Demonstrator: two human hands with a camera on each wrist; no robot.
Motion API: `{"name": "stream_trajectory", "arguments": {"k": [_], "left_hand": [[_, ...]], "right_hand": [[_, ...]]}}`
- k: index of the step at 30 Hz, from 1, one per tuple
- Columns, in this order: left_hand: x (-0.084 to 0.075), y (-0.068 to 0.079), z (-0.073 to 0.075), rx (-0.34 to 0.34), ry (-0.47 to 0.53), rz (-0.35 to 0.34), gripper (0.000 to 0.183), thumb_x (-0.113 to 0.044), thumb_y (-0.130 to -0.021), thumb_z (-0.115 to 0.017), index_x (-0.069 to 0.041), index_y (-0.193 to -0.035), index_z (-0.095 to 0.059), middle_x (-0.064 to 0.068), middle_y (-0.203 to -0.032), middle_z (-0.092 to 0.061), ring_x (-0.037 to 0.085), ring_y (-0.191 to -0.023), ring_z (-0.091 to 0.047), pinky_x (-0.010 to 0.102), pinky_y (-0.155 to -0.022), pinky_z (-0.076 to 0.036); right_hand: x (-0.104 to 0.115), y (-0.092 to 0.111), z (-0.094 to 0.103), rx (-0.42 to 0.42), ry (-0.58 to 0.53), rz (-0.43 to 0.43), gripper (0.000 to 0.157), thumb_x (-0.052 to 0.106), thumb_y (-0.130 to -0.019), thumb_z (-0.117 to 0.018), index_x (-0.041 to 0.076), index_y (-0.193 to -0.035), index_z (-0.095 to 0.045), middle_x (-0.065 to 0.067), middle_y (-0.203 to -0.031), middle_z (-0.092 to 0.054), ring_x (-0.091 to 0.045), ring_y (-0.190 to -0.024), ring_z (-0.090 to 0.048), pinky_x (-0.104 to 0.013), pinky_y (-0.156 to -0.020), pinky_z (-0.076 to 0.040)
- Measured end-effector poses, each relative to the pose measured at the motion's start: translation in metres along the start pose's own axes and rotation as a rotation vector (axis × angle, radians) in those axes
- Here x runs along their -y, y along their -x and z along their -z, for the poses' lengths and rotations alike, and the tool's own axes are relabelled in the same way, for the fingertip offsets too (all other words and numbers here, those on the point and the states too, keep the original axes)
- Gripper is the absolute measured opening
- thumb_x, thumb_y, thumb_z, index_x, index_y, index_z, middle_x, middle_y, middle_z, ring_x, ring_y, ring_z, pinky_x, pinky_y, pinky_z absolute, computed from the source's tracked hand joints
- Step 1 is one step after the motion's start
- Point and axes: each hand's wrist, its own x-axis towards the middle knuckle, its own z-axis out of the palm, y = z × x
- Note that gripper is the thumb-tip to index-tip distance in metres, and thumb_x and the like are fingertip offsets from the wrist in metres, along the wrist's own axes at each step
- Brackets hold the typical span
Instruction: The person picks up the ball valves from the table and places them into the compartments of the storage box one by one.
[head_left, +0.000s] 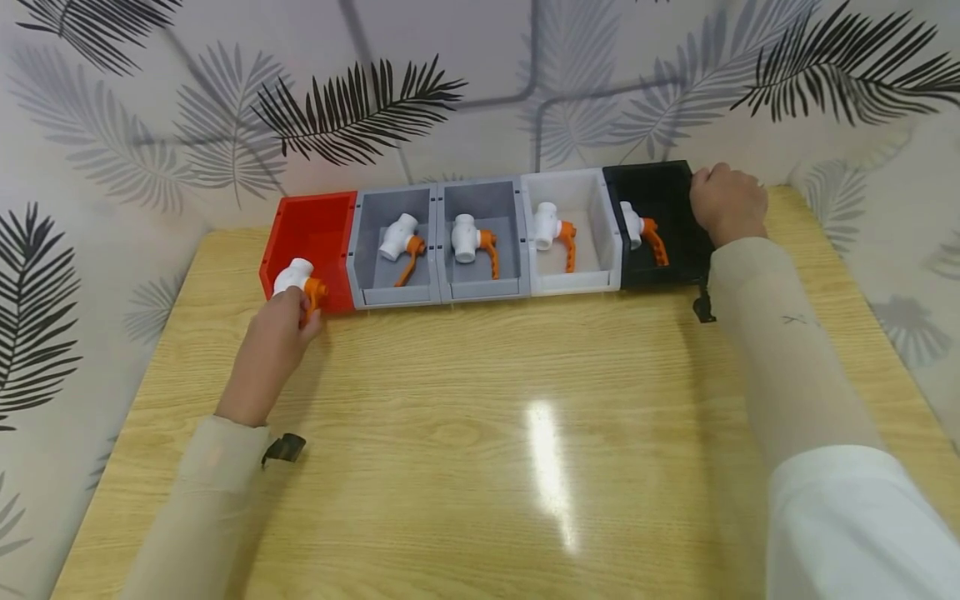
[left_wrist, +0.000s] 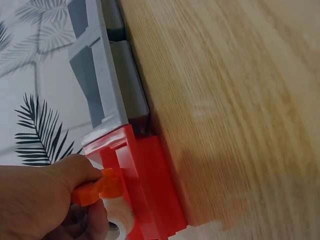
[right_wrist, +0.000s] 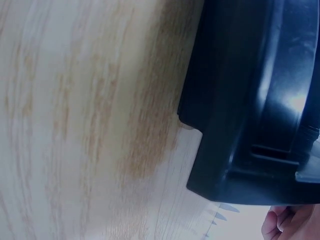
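My left hand (head_left: 277,333) holds a white ball valve (head_left: 294,273) with an orange handle at the red bin (head_left: 311,206). In the left wrist view the thumb and fingers close round the orange handle (left_wrist: 100,189), beside the red wall. At the other end of the row, my right hand (head_left: 727,200) grips the right side of the black bin (head_left: 652,177). Some of its curled fingers (right_wrist: 272,226) show past that bin's edge in the right wrist view. Another orange-handled valve (head_left: 632,225) lies inside the black bin.
Between the red and black bins stand two grey bins (head_left: 395,294) (head_left: 487,287) and a white bin (head_left: 573,282), each holding one similar valve. The row sits against the leaf-patterned backdrop (head_left: 487,108), on a wooden table (head_left: 450,433).
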Motion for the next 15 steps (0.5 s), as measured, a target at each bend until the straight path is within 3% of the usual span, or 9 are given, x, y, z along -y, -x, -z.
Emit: {"name": "stream_trajectory", "arguments": {"k": [15], "left_hand": [[0.01,-0.034,-0.009,0.02,-0.026,0.018,0.022,-0.013,-0.083,-0.057,0.001,-0.092,-0.042,0.014,-0.073,-0.046,0.025,-0.066,-0.045,0.032,-0.058,-0.042]], "right_hand": [[-0.002,-0.003,-0.002,-0.009,0.001,-0.004,0.065,0.037,-0.092,-0.005,-0.013,-0.118,-0.037,-0.036,-0.115,-0.041,-0.051,-0.098,-0.042,-0.059,-0.078,-0.034]]}}
